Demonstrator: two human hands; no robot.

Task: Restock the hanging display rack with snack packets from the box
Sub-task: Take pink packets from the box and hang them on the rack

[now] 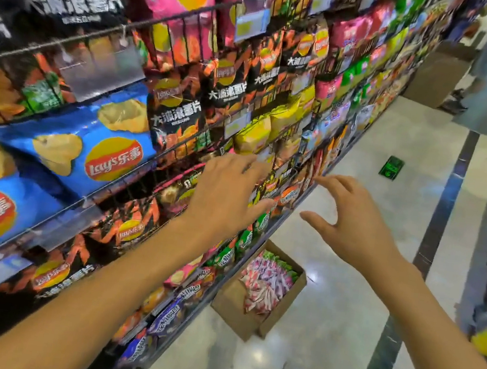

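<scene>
A: Both hands were up at the rack (196, 24) and neither carried a packet. The left hand (225, 194) hung with fingers spread and relaxed in front of the small hanging snack packets (289, 194), and whether it touched them could not be told. The right hand (355, 228) hovered just at its three o'clock, fingers loosely arched, thumb out, gripping nothing.

B: And the stock?

A: Down on the floor (339, 338). The cardboard box (237, 305) sat open at the foot of the rack, at about six o'clock from both hands and well below them, with pink-and-white packets (265, 284) heaped inside.

B: So what would have made this step go well?

A: By the look of it, the person was sizing up or tidying the hooks. The sound approach would have been to push the hanging packets back, find the bare peg, then drop to the box and lift packets by the top edge so the hang-hole met the hook squarely.

B: The risk?

A: Crowded pegs, probably. A careless brush could knock neighbours loose.
</scene>
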